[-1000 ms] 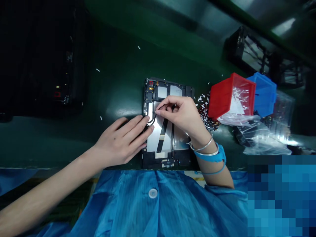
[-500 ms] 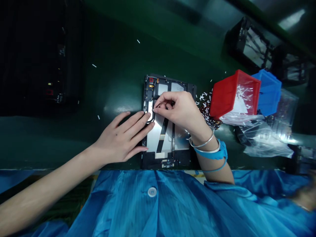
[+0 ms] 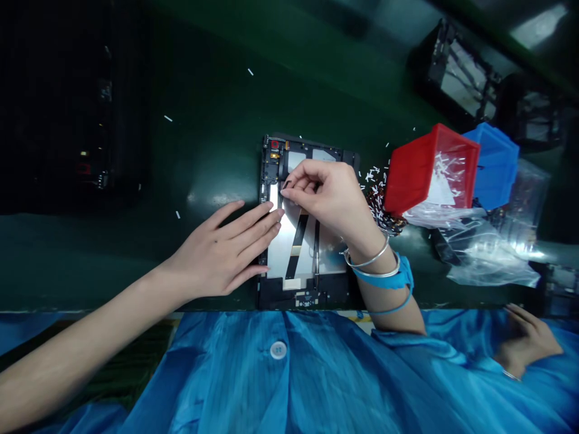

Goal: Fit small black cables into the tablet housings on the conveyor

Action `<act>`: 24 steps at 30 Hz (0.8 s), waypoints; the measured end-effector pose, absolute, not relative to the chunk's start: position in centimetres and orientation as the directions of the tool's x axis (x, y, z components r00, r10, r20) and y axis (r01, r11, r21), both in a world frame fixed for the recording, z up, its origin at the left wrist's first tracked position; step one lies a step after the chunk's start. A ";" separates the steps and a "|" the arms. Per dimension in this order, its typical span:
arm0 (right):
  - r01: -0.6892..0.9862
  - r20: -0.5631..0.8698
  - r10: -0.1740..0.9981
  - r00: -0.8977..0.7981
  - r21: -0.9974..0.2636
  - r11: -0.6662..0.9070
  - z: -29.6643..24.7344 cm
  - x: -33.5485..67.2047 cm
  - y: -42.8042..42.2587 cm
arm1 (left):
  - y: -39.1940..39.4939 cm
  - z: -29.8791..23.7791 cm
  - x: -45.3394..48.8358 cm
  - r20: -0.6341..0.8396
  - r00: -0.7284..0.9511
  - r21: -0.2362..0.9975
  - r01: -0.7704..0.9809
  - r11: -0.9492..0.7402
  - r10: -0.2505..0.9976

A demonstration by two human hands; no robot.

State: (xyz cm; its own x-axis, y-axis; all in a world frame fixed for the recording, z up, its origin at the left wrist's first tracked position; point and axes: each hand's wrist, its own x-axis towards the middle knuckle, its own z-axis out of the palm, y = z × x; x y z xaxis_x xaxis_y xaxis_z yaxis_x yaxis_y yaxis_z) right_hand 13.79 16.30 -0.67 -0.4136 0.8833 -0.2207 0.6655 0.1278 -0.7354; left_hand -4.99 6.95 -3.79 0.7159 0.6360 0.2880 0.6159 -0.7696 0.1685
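Observation:
An opened tablet (image 3: 307, 283) lies on the green work surface, its silver plate and black flex strips showing. My left hand (image 3: 226, 250) rests flat with fingers stretched out on the tablet's left edge. My right hand (image 3: 328, 196) hovers over the upper left of the tablet. Its thumb and forefinger are pinched on a thin black cable (image 3: 284, 182). Two silver bangles and a blue wrist strap (image 3: 384, 274) are on my right wrist.
A red bin (image 3: 429, 169) and a blue bin (image 3: 495, 166) stand right of the tablet, with crumpled clear bags (image 3: 488, 259) and scattered small white parts (image 3: 373, 178). Another person's hand (image 3: 527, 343) lies at the lower right. My blue coat fills the bottom.
My right hand has shifted slightly up and left with the cable pinched; the black loop near my left fingertips no longer shows. Another person's hand has come into view at the lower right.

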 end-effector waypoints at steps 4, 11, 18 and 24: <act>0.665 -0.237 0.881 -0.409 -0.739 0.110 -0.6 13.8 16.4 | 6.9 -3.9 -5.1 0.279 0.704 0.211 0.619 -0.757 0.653; 0.732 -0.237 0.889 -0.392 -0.666 0.145 -0.6 13.3 16.2 | 7.1 -3.6 -4.9 0.269 0.693 0.248 0.621 -0.744 0.668; 0.850 0.055 0.972 -0.230 -0.474 0.228 1.7 15.6 14.0 | 9.2 -2.6 -4.1 0.190 0.611 0.367 0.682 -0.633 0.768; 0.991 0.004 0.999 -0.039 -0.125 0.040 0.4 21.6 7.7 | 4.1 -2.9 -3.1 0.225 0.226 0.507 0.804 -0.312 0.948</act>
